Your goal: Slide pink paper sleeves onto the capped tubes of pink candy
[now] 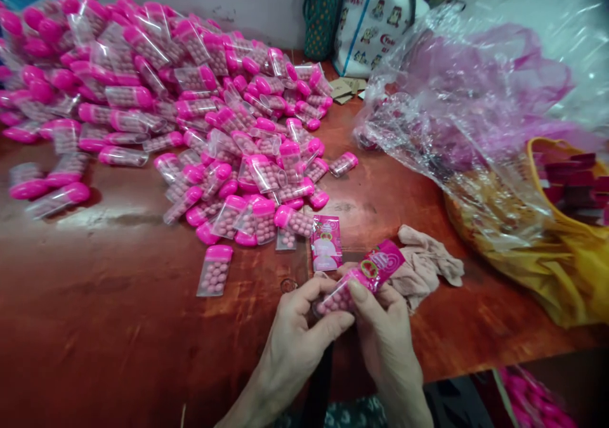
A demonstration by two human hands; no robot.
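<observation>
Between my two hands is a small clear candy container (334, 301) with a pink cap and pink balls inside. My left hand (302, 326) grips its clear lower end between thumb and fingers. With the thumb on top, my right hand (380, 317) pinches the cap end together with a printed magenta sleeve (384, 264), which sticks out past the cap. How far the sleeve covers the container is hidden by the fingers. Just beyond my hands another flat magenta sleeve (326, 243) lies on the table. A single filled container (215, 271) lies left of my hands.
A big heap of pink-capped containers (200, 104) covers the table's back left. To the right are a crumpled cloth (428, 266), a yellow basket (518, 257) holding magenta pieces, and crumpled clear plastic (428, 111). Bags (373, 25) stand against the wall.
</observation>
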